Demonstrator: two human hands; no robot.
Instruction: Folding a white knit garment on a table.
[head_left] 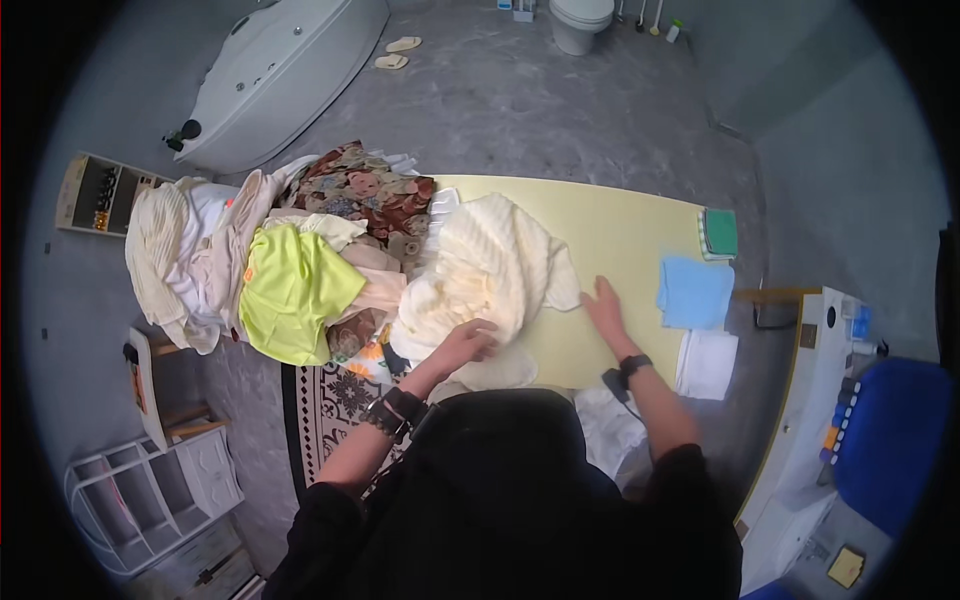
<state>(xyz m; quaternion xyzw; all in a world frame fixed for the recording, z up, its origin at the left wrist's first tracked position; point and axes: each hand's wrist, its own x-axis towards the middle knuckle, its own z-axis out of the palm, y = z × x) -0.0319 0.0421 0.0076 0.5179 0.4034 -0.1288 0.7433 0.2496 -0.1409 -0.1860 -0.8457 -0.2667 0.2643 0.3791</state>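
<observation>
A cream ribbed knit garment (490,250) lies bunched on the pale yellow table (620,220) before me, with one narrow part reaching right. My left hand (466,345) rests at its near side, fingers loosely apart on the knit. Just beyond the tip of the narrow part, my right hand (604,308) is over the tabletop with thumb and fingers apart, holding nothing. A whitish cloth (500,370) lies flat under the near edge of the knit. Both wrists wear dark bands.
On the left is a heap of clothes with a lime-green garment (295,290) and a brown floral piece (365,195). Folded blue cloth (697,292), white cloth (707,364) and a green stack (720,233) line the right edge. A bathtub (280,75) stands far left.
</observation>
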